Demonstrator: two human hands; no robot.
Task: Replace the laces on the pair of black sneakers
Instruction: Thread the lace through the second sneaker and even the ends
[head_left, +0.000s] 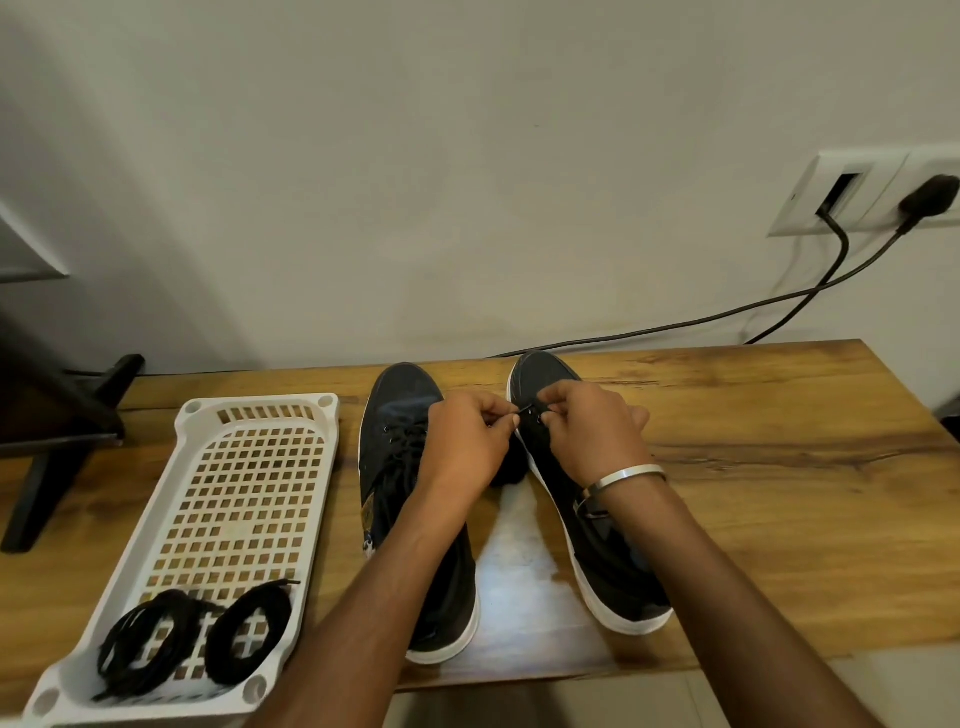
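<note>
Fingertips of both hands are pinching a thin black lace end (523, 407) at the frontmost eyelets of the right sneaker (582, 493): left hand (467, 441) from the inner side, right hand (587, 431) from above. The left sneaker (410, 499) is sitting laced just beside it. Two coiled laces (197, 639) are lying in the white basket (249, 415). Whether this lace is going in or coming out, I cannot tell; next, it needs feeding cleanly through that eyelet.

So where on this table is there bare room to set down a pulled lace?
Widest bare wood is on the table, right of the right sneaker. The far half of the white tray is bare too; coiled laces fill its near end. Crowded: the gap between the sneakers, where left hand and right hand pinch a lace.
</note>
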